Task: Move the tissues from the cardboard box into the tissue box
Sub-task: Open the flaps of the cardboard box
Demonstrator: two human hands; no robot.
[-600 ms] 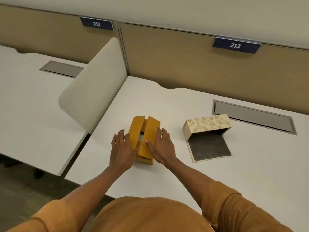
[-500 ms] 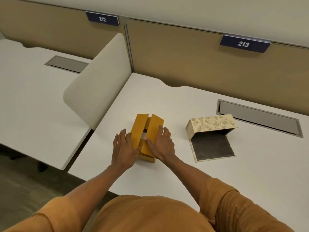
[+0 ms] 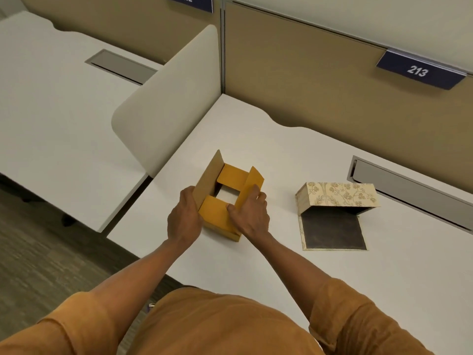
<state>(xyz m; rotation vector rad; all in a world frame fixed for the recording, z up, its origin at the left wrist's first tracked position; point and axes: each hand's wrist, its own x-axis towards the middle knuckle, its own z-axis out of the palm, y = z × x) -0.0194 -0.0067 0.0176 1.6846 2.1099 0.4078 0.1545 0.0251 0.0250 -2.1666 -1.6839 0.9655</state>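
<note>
Both hands, left hand (image 3: 183, 221) and right hand (image 3: 252, 213), pinch the orange cardboard box (image 3: 225, 201)'s side flaps apart; navy plaques (image 3: 419, 71) read 212, 213.

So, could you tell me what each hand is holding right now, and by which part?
Both grip the cardboard box by its long top flaps: left hand the raised left flap, right hand the right flap.
</note>
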